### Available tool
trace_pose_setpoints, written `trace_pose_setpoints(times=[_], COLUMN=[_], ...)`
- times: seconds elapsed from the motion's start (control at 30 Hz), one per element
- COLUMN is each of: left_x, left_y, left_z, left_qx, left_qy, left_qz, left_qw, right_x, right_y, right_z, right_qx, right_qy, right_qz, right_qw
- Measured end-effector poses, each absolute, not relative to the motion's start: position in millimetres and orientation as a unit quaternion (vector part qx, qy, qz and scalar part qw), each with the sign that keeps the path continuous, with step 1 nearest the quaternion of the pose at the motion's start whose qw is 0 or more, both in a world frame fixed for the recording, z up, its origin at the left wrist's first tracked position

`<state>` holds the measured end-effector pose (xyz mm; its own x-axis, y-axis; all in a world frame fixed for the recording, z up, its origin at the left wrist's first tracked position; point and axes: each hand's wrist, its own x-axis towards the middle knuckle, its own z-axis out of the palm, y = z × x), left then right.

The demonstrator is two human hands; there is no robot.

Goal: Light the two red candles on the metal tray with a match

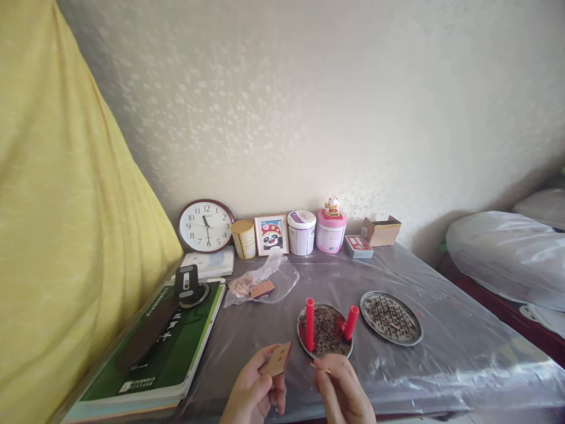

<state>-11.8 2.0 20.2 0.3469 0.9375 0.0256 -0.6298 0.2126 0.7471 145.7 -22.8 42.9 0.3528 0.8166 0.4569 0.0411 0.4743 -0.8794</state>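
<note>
While no flame shows on either candle, the work looks to be at the match-striking step. At the bottom centre of the frame, the left hand [258,381] has its fingers clamped on a small tan cardboard matchbox [278,360]; just beside it, the right hand [341,381] pinches a thin wooden match [321,368] between closed fingers. Match and box appear apart, so the next move, I'd judge, calls for the match's head to meet the box's side, with a firm grip on both.

Just beyond the right hand, a round, dark-crusted metal tray [327,321] holds an upright red wax candle [309,324] and a shorter, leaning red wax candle [351,322].

Grey under glossy clear plastic, the tabletop [247,330] also carries a second round metal tray [391,318] right of centre, a crumpled clear plastic bag [285,274] near the middle and a large green book [188,347] at lower left. Yellow fabric [66,206] fills the left edge; a pale patterned wall [309,106] rises behind a round wall clock [206,227].
</note>
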Motion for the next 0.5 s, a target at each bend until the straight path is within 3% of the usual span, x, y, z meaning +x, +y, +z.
trace_pose_setpoints(times=[0.5], left_x=[-11.6], left_y=[0.6], left_z=[14.4], left_qx=[0.35], left_qy=[0.237], left_qz=[0.524], left_qw=[0.739], right_x=[144.9], right_y=[-23.0], right_z=[34.7], right_qx=[-0.467], right_qy=[-0.426], right_qz=[0.333], right_qw=[0.7])
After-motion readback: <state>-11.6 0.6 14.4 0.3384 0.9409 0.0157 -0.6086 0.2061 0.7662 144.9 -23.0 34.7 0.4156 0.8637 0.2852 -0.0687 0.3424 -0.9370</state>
